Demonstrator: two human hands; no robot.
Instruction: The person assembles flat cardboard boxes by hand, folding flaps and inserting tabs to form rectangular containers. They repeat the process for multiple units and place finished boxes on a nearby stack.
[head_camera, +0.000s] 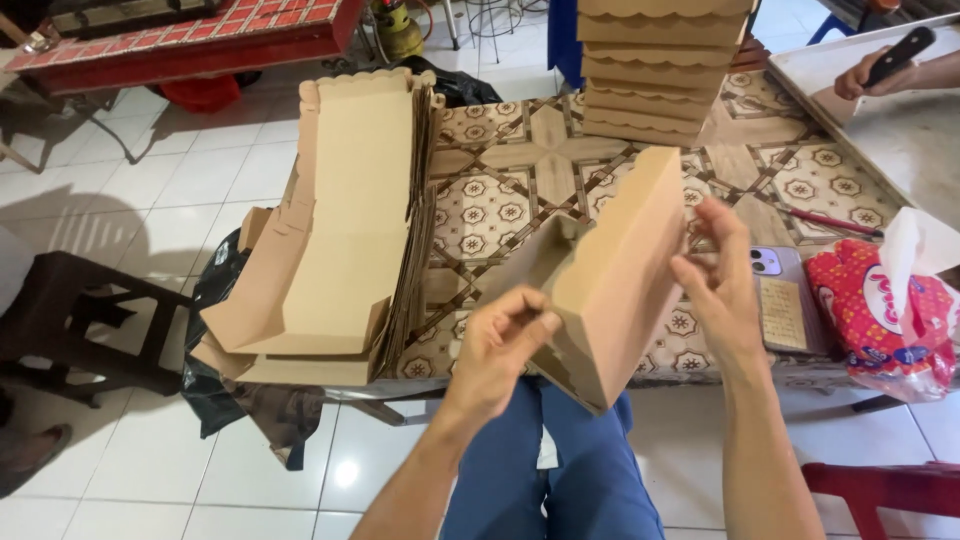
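A brown cardboard box (615, 280), partly folded, is held tilted above the front edge of the patterned table (500, 200). My left hand (497, 345) pinches its lower left flap. On the right, my right hand (720, 285) rests against the box's side with fingers spread. A pile of flat unfolded cardboard blanks (345, 230) lies on the table's left end, overhanging the edge.
A tall stack of folded boxes (655, 70) stands at the table's far side. A phone (785, 295) and a red tissue pack (890, 310) lie at the right. Another person's hand (865, 75) holds a dark knife handle at the top right. A dark stool (90, 320) stands at left.
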